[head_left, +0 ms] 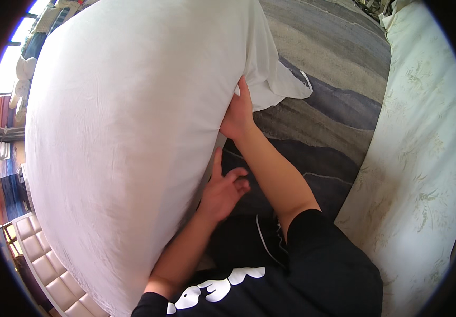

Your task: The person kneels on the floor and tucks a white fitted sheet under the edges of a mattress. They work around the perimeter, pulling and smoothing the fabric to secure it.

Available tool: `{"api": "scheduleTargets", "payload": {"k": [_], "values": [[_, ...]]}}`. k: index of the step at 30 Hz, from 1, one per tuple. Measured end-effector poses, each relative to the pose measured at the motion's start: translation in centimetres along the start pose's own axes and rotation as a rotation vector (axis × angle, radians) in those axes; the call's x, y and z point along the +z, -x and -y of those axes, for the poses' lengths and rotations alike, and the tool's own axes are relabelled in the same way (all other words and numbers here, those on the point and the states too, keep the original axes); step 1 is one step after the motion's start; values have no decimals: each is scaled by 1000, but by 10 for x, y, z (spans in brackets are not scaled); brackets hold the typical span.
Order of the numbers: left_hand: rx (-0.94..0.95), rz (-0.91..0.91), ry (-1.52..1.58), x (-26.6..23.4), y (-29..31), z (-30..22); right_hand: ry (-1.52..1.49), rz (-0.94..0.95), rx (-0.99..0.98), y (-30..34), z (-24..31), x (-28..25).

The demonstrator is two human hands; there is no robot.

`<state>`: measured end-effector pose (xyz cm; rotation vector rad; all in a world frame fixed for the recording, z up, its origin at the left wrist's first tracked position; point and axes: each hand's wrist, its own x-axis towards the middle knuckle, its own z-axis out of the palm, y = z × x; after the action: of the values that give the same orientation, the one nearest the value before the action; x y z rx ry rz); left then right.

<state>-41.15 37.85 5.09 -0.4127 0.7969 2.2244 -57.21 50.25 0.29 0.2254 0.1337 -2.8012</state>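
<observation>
A white bed sheet (117,116) stretches over a mattress and fills the left and middle of the view. Its loose corner (286,84) hangs off the far right side and spreads onto the rug. At the mattress's right edge, my right hand (237,117) grips the sheet, the thumb pointing up along the cloth and the other fingers mostly hidden behind its edge. Nearer to me, my left hand (221,193) hovers beside the mattress side with nothing in it. Its index finger points forward and the remaining fingers are loosely bent apart.
A grey wavy-patterned rug (333,58) covers the floor right of the bed. Along the right stands a pale surface covered in leaf-patterned cloth (412,174). A tufted cream headboard (54,274) is at the lower left. Windows and a wall picture (9,195) lie beyond the bed.
</observation>
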Motion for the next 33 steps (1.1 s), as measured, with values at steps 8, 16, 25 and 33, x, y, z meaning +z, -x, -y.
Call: {"api": "scheduleTargets", "payload": {"k": [8, 16, 25, 33], "values": [[32, -38, 379, 17, -43, -21, 522, -367, 22, 12, 31, 2], [82, -20, 354, 9, -41, -10, 323, -355, -271, 53, 56, 0], [47, -27, 377, 12, -37, -16, 286, -371, -398, 38, 6, 12], [64, 57, 351, 15, -38, -14, -48, 115, 90, -29, 66, -4]]}}
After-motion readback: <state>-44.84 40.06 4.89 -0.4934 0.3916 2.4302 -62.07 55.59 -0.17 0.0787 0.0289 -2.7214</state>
